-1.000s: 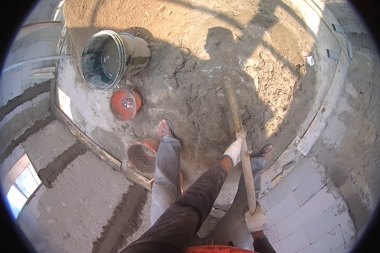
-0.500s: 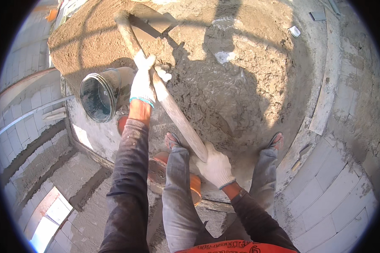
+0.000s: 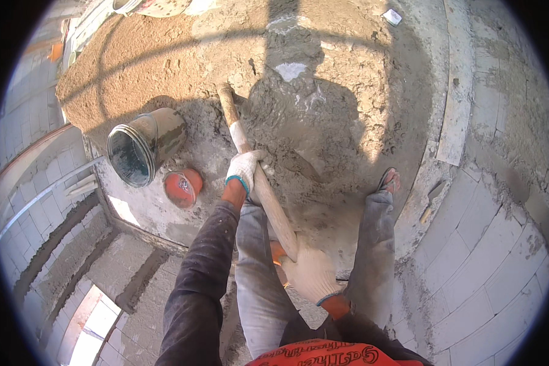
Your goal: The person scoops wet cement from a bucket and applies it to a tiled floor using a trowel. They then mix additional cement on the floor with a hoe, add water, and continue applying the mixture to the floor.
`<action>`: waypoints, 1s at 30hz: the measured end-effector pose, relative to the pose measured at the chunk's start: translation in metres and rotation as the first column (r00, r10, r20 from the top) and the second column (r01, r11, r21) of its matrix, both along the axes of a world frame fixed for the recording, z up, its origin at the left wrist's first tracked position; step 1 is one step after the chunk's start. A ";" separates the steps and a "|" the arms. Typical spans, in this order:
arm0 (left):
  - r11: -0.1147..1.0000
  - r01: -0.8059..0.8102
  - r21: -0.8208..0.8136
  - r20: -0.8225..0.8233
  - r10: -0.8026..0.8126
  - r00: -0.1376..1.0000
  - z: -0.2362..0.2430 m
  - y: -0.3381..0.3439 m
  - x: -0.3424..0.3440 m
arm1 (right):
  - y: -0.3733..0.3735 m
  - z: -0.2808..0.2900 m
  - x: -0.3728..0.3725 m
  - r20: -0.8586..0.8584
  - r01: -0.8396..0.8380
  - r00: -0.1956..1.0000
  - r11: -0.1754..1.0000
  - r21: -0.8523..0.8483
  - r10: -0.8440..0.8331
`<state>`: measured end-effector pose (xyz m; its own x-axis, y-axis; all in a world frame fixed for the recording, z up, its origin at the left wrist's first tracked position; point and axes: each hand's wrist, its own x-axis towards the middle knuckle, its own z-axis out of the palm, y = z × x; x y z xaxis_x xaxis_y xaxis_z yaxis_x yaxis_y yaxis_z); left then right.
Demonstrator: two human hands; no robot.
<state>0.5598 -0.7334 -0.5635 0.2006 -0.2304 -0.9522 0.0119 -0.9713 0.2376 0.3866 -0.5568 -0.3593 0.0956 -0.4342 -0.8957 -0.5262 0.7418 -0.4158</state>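
- at the far left, grey concrete-block wall courses (image 3: 49, 244) run below the working surface, with mortar-filled gaps between the rows.
- a dark grey round metal bucket (image 3: 143, 149) lies tipped on its side, its open mouth facing the lower left, at the edge of the tan sand heap (image 3: 165, 61).
- just right of the bucket and close beside it sits a small orange round bowl (image 3: 182, 187), smeared with grey.
- the left hand (image 3: 245, 171), in a white knit glove with a teal cuff, is wrapped around the long pale wooden tool handle (image 3: 256, 177) about midway along it, fingers curled shut on the wood; its dark grey sleeve comes up from the lower edge.
- the handle slants from the lower right up to the upper left; its far end is sunk into the wet grey mortar pile (image 3: 311, 128), so the tool's head is hidden.
- the right hand (image 3: 311, 271), in a white glove too, is clenched around the near end of the handle, low in the picture between the person's grey-trousered legs.
- the person's shadow falls across the mortar pile.
- the right foot in a sandal (image 3: 388, 180) stands on the mortar's right edge.
- further right a long pale flat board (image 3: 457, 91) lies beside the mortar, and beyond it are light grey blocks (image 3: 500, 268).
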 end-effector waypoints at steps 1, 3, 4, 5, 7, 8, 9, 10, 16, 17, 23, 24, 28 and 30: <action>0.999 -0.028 0.018 0.018 0.028 0.999 0.003 0.018 -0.016 | 0.011 0.005 -0.023 -0.004 -0.013 1.000 1.000 0.014 0.013; 0.992 -0.126 -0.020 0.010 0.127 0.992 0.005 0.070 -0.056 | 0.048 0.006 -0.073 -0.031 -0.051 0.998 0.998 0.034 0.052; 0.984 -0.177 -0.025 -0.003 0.177 0.984 0.016 0.097 -0.081 | 0.078 0.001 -0.097 -0.049 -0.076 0.996 0.996 0.047 0.078; 0.971 -0.236 -0.038 -0.019 0.235 0.972 0.028 0.118 -0.108 | 0.104 -0.003 -0.121 -0.068 -0.079 0.995 0.997 0.013 0.080; 0.948 -0.310 0.064 -0.075 0.315 0.946 0.051 0.153 -0.145 | 0.148 0.002 -0.161 -0.118 -0.136 0.983 0.990 0.035 0.140; 0.942 -0.326 0.075 -0.111 0.333 0.936 0.059 0.170 -0.158 | 0.163 0.003 -0.175 -0.150 -0.195 0.967 0.977 0.082 0.206; 0.933 -0.349 0.085 -0.141 0.358 0.923 0.064 0.186 -0.168 | 0.185 0.003 -0.188 -0.183 -0.191 0.963 0.981 0.045 0.196; 0.926 -0.360 0.117 -0.178 0.376 0.909 0.066 0.203 -0.174 | 0.210 0.006 -0.194 -0.201 -0.193 0.961 0.981 0.016 0.192; 0.900 -0.436 -0.001 -0.172 0.430 0.886 0.095 0.136 -0.092 | 0.157 -0.015 -0.119 -0.112 -0.168 0.982 0.976 -0.136 0.153; 0.891 -0.443 -0.096 -0.191 0.421 0.887 0.079 0.118 -0.057 | 0.121 -0.023 -0.087 -0.049 -0.134 0.990 0.982 -0.133 0.129; 0.886 -0.085 -0.455 0.168 0.179 0.969 0.048 -0.080 0.148 | -0.043 -0.060 0.130 0.212 0.056 0.977 0.975 -0.214 -0.010; 0.892 0.086 -0.443 0.261 0.037 0.965 0.030 -0.106 0.186 | -0.074 -0.057 0.155 0.235 0.051 0.972 0.984 -0.169 -0.010; 0.929 0.358 -0.093 0.352 -0.305 0.885 -0.013 -0.123 0.209 | -0.094 -0.058 0.180 0.226 0.120 0.969 0.991 -0.063 -0.103; 0.932 0.360 0.025 0.348 -0.346 0.871 -0.023 -0.069 0.181 | -0.059 -0.034 0.154 0.187 0.113 0.976 0.993 0.021 -0.115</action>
<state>0.7409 -0.8028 -0.5864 0.4091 -0.3834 -0.8280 -0.4188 -0.8851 0.2029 0.5409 -0.6159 -0.3929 0.2125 -0.4430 -0.8710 -0.3517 0.7969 -0.4911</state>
